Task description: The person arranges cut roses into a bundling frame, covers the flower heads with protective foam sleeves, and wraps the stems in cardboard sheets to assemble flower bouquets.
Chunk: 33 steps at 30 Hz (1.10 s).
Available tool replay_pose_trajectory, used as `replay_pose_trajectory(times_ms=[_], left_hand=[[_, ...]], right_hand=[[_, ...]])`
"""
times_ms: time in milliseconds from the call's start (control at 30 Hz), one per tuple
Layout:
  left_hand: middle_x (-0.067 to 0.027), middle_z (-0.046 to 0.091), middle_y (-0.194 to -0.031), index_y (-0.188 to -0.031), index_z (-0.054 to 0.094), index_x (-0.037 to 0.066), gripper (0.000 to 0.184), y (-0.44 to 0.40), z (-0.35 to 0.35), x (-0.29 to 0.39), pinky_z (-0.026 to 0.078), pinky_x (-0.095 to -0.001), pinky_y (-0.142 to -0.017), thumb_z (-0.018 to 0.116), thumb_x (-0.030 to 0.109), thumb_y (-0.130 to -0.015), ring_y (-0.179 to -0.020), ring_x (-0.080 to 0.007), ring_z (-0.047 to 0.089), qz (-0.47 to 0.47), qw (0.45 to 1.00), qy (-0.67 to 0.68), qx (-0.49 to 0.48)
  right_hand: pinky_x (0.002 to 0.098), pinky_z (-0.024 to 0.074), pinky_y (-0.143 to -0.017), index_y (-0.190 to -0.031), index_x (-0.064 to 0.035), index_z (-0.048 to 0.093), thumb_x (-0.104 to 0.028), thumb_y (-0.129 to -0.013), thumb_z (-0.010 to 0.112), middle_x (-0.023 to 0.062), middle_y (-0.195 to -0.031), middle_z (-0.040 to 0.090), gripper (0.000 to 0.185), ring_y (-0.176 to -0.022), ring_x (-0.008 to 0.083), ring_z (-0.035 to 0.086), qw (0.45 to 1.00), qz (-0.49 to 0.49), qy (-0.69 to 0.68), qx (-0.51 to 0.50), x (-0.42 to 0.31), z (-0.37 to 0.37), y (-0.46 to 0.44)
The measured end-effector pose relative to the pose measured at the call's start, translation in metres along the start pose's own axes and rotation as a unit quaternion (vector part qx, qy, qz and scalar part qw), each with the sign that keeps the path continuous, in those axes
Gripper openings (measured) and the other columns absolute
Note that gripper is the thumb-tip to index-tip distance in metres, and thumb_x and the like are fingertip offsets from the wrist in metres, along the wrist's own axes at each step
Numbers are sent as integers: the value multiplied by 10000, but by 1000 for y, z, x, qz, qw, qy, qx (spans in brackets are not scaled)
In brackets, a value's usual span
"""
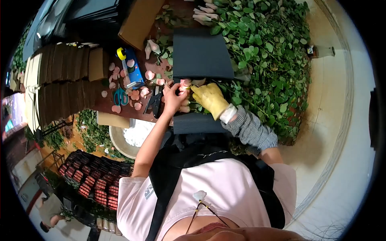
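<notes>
My bare left hand (173,99) is at the pale pink rose head (185,83), its thumb and fingertips closed on the outer petals. From the other side my right hand (210,99), in a yellow rubber glove, closes its curled fingers at the base of the same rose, the stem hidden. Just below lie more pink rose heads (184,106), partly covered by my left hand. A dark corrugated sheet (201,54) stands beyond the hands, and another dark ribbed sheet (197,123) lies nearer my body. Leafy stems run off to the right.
A black stapler (157,102), teal-handled scissors (120,97), a blue tape dispenser (134,69) and loose petals lie on the left. Stacked cardboard (60,64) stands farther left. A basin (116,138) with white material is below the table edge. Rose foliage (273,60) fills the right.
</notes>
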<state>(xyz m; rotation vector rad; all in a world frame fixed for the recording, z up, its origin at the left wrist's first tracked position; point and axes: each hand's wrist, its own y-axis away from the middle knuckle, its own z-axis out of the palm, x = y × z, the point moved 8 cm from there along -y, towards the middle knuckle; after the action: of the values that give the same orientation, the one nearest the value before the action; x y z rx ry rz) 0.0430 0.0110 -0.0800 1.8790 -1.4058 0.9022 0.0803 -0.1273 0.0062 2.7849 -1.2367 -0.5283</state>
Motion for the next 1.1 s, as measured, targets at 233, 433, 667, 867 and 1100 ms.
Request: replay_pose_trajectory(times_ms=[233, 433, 667, 867, 1100], left_hand=[[-233, 467, -1350, -1204, 664, 41, 492, 2, -3, 4, 349, -457, -1097, 789, 278, -792, -1293, -386, 426, -27, 998, 37, -47], [-236, 486, -1379, -1218, 662, 64, 515, 6, -20, 5, 390, -459, -1066, 800, 317, -791, -1273, -396, 452, 10, 999, 11, -50], [-228, 669, -1049, -1069, 690, 32, 284, 34, -48, 84, 546, -461, -793, 536, 211, -911, -911, -388, 664, 15, 963, -99, -252], [-314, 521, -1350, -992, 708, -54, 305, 48, 29, 108, 561, -381, -713, 560, 160, -832, -1069, -335, 595, 33, 917, -386, -94], [-310, 478, -1414, -1116, 704, -30, 417, 50, 38, 100, 483, -526, -896, 533, 258, -867, -1175, -361, 508, 14, 914, -357, -190]], right_hand=[[409, 541, -728, -1187, -105, 636, -193, -827, 698, 82, -978, 708, 376, -835, 295, 678, 983, -80, -75, 144, -9, -44, 0], [437, 541, -743, -1133, -72, 649, -186, -815, 703, 107, -930, 692, 342, -846, 323, 670, 990, 3, -108, 92, 3, -10, -9], [429, 531, -723, -986, -67, 650, -149, -828, 667, 110, -960, 665, 179, -884, 309, 652, 999, -18, -17, 41, -9, -2, -21], [408, 540, -770, -987, -84, 632, -173, -821, 606, 102, -967, 670, 190, -923, 296, 662, 996, -26, 53, 73, -5, 6, -26], [453, 529, -719, -1136, -75, 653, -80, -828, 612, 143, -907, 659, 311, -828, 356, 642, 994, -58, -43, 80, -11, -9, -22]])
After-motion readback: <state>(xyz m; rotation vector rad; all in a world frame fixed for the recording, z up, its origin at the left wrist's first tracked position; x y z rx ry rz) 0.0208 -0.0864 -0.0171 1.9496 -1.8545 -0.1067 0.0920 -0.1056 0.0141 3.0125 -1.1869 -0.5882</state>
